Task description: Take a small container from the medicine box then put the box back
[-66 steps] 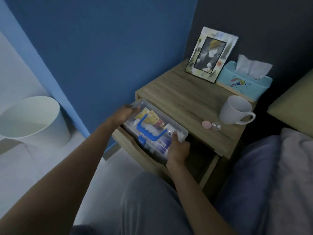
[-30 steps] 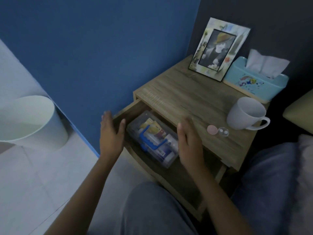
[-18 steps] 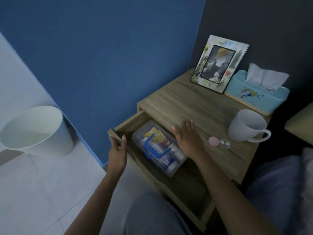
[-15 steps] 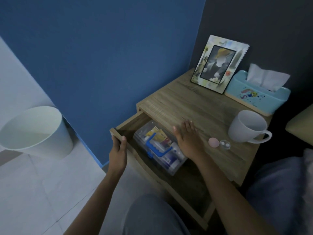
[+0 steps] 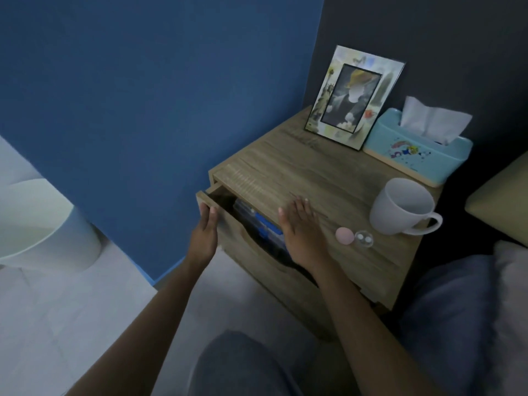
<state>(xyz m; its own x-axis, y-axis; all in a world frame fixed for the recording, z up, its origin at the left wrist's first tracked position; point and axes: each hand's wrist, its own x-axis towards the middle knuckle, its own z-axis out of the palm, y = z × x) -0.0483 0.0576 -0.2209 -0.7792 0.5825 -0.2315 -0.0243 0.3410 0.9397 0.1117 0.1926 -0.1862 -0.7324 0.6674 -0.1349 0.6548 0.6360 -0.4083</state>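
Note:
The clear medicine box (image 5: 264, 224) with a blue handle lies inside the nightstand drawer (image 5: 251, 261), mostly hidden under the tabletop. The drawer stands only slightly pulled out. My left hand (image 5: 204, 235) presses flat against the drawer front near its left corner. My right hand (image 5: 301, 231) hovers open, fingers spread, over the front edge of the nightstand top (image 5: 314, 172). A small container, with its pink lid (image 5: 345, 236) off beside its clear round base (image 5: 364, 238), rests on the top just right of my right hand.
A white mug (image 5: 401, 210), a light blue tissue box (image 5: 418, 147) and a picture frame (image 5: 354, 97) stand on the nightstand. A white bin (image 5: 43, 224) sits on the floor at left. Blue wall behind; bedding and a pillow at right.
Both hands let go of the medicine box after setting it in the drawer. My left hand went to the drawer front and pushed it most of the way in; my right hand rose over the top.

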